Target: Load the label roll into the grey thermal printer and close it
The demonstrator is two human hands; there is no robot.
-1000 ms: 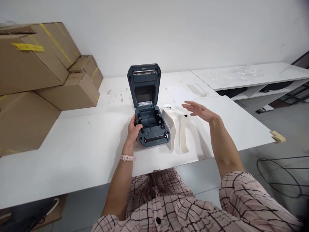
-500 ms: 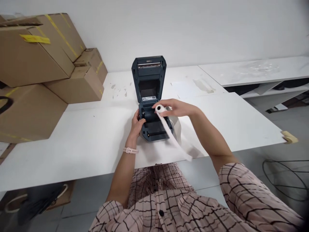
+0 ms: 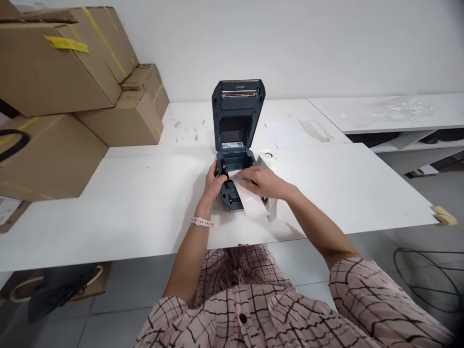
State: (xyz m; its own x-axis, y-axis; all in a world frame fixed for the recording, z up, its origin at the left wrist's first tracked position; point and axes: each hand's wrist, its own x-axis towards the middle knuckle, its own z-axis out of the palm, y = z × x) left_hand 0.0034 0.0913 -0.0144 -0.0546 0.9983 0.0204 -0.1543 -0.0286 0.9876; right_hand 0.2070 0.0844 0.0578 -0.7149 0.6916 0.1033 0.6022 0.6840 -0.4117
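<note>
A dark label printer (image 3: 232, 126) sits on the table with its lid raised. My left hand (image 3: 212, 183) grips the left side of its base, thumb over the rim. Inside the open bay lies a small white label roll (image 3: 234, 174), mostly covered by my right hand (image 3: 267, 182), whose fingers are closed on it. From the roll a loose paper strip (image 3: 251, 200) hangs forward over the printer's front edge. Just right of the printer stands a second, larger label roll (image 3: 268, 156), partly hidden behind the printer and my right hand, with its paper trailing down.
Cardboard boxes (image 3: 65, 72) are stacked at the left of the white table (image 3: 145, 208). A shelf unit (image 3: 402, 113) with clear plastic on it adjoins at the right. Yellow foam (image 3: 444, 215) covers the table's right corner. Black cables (image 3: 416, 285) lie on the floor.
My right hand has lowered the small roll into the printer's bay; it was held above it, end-on. The paper strip now spreads over the front. My left hand keeps its hold on the printer.
</note>
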